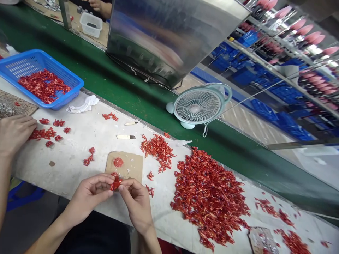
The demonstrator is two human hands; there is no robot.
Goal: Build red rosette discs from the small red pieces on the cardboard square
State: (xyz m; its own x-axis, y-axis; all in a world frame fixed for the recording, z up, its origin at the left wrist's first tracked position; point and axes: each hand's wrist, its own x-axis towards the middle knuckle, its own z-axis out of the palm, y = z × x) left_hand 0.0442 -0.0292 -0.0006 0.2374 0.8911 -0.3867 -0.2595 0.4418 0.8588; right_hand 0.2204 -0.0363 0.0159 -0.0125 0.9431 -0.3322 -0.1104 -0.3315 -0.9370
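Observation:
My left hand (91,194) and my right hand (137,203) meet over the near edge of the table. Both pinch one small glossy red piece (116,182) between thumbs and fingers; its exact kind is too small to make out. Just beyond it lies a cardboard square (136,165) with a round red blob (118,162) on it. A small heap of pointed red pieces (158,150) sits to the right of the cardboard, and a much larger heap (209,197) lies farther right. Several joined red pieces (89,157) rest left of the cardboard.
Two small blades (126,137) lie behind the cardboard. A blue basket (76,93) of red pieces stands at left, near a co-worker's hand (17,134). Behind the table runs a green belt (137,95), with a fan (198,106) and a metal housing (164,38) beyond.

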